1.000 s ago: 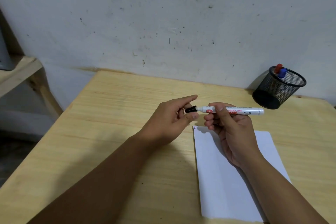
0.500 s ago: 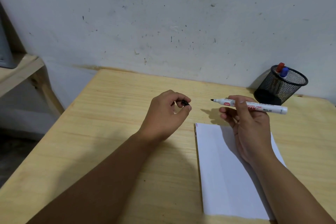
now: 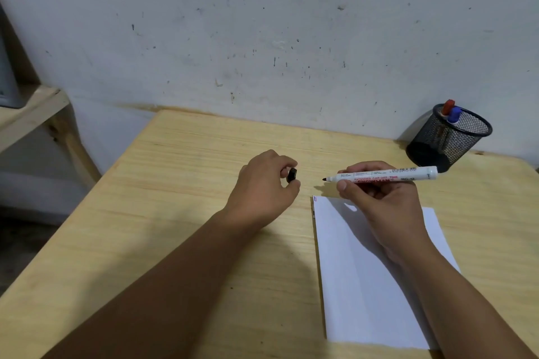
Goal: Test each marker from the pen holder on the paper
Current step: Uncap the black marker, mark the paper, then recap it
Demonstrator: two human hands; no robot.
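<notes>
My right hand (image 3: 379,198) grips a white marker (image 3: 385,175) held level above the top edge of the white paper (image 3: 364,285), its bare black tip pointing left. My left hand (image 3: 262,186) pinches the marker's small black cap (image 3: 292,175) between thumb and fingers, a little left of the tip. A black mesh pen holder (image 3: 449,137) stands at the back right of the wooden table (image 3: 175,213), by the wall. A red-capped marker (image 3: 447,106) and a blue-capped marker (image 3: 454,115) stick out of it.
A stained white wall runs along the table's far edge. A wooden shelf (image 3: 32,108) stands off the table's left side. The paper has a small red mark at its top left corner.
The cap came off the marker and my hands drew apart. My left hand curled around the cap; my right hand carried the marker slightly right and lower over the paper's top edge.
</notes>
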